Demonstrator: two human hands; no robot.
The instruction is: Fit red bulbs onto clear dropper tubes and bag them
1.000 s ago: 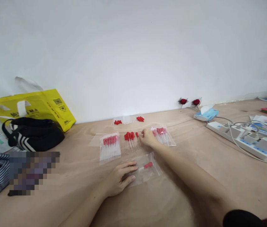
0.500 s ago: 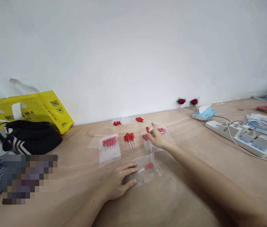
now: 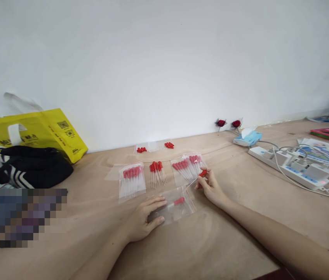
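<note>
My right hand (image 3: 213,189) pinches a dropper (image 3: 202,173) by its red rubber bulb, its thin clear tube pointing left at the right end of a clear zip bag (image 3: 171,218). Inside this bag lies one dropper (image 3: 179,200). My left hand (image 3: 141,221) rests flat on the bag's left part, fingers apart, pressing it to the table. Behind the bag, several loose droppers (image 3: 156,168) lie side by side. They are flanked by a filled zip bag on the left (image 3: 132,190) and another on the right (image 3: 186,161), each holding several droppers.
Near the wall, small red bulbs lie in a left pile (image 3: 141,150) and a right pile (image 3: 169,145) on clear plastic. A power strip (image 3: 286,167) with cables, a tissue pack (image 3: 248,137) and two red roses (image 3: 236,123) are right. A yellow bag (image 3: 65,136) and black bag (image 3: 47,169) stand left.
My right hand has drawn back from above the right filled bag, bringing a dropper toward the open end of the near bag. My left hand stays on that bag.
</note>
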